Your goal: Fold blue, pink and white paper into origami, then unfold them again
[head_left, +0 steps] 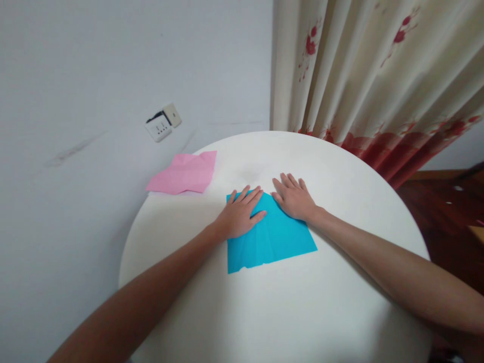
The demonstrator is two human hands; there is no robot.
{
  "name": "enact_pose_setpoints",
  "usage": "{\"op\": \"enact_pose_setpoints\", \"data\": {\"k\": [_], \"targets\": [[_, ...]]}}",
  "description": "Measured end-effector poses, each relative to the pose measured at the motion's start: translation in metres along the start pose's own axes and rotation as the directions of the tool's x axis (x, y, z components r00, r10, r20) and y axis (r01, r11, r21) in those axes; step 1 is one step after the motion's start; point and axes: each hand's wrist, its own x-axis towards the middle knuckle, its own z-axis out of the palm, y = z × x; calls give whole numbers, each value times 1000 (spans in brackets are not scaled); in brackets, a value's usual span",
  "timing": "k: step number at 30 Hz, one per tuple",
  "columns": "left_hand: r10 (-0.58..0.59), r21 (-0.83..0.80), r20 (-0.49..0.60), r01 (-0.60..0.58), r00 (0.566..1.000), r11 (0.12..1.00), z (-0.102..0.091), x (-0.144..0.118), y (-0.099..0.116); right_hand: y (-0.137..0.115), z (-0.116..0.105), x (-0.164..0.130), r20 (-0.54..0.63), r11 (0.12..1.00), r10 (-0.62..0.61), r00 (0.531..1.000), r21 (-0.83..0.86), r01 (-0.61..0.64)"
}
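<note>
Creased blue paper sheet (272, 237) lies flat, apparently folded, mid-table.

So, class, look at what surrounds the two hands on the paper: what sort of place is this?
Most likely a room in a home, not a workshop. A round white table stands against a plain wall with a wall socket, beside a floral curtain. Both hands press a blue paper sheet flat; a pink paper lies nearby.

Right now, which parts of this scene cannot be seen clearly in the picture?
- Far corners of the blue paper: head view, covered by the left hand and the right hand.
- Under the pink paper: head view, hidden by the sheet itself.
- Wall socket: head view, too small to read details.
- Near rim of the table: head view, cut off by the bottom edge.
</note>
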Motion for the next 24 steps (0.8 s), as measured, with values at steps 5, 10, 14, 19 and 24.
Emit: {"op": "enact_pose_setpoints", "data": {"k": [5, 10, 14, 19, 24], "targets": [[0, 5, 3, 0, 1000, 1000, -1, 0, 0, -1, -2, 0, -1, 1000, 1, 1000, 7, -1], [-2, 6, 1, 2, 1000, 1000, 0, 0, 0, -1, -1, 0, 9, 1000, 4, 1000, 4, -4], [-2, 6, 8, 2, 1000, 1000, 0, 0, 0, 0, 0, 1, -2, 1000, 3, 1000, 7, -3], [-7, 9, 10, 7, 1000, 1000, 0, 0, 0, 0, 1, 1, -18, 1000, -5, 1000, 13, 5], [-7, 10, 20, 7, 1000, 1000, -2, 0, 0, 0, 1, 0, -32, 1000, -15, 999, 18, 16]]}}
